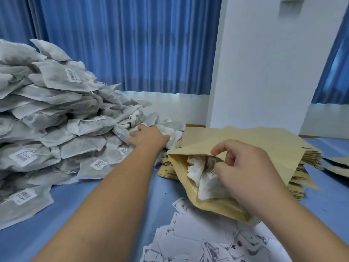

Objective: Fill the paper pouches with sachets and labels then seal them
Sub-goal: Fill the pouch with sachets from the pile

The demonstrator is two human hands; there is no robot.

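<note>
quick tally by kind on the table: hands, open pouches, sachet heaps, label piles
hands: 2, left hand and right hand
open pouch: 1
sachet heap: 1
label pile: 1
total: 5

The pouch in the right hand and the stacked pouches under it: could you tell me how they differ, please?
The held pouch gapes open, its rim pinched by the right hand; the stacked pouches lie flat. The held pouch contains white sachets; the stacked pouches show none. Both are tan paper.
</note>
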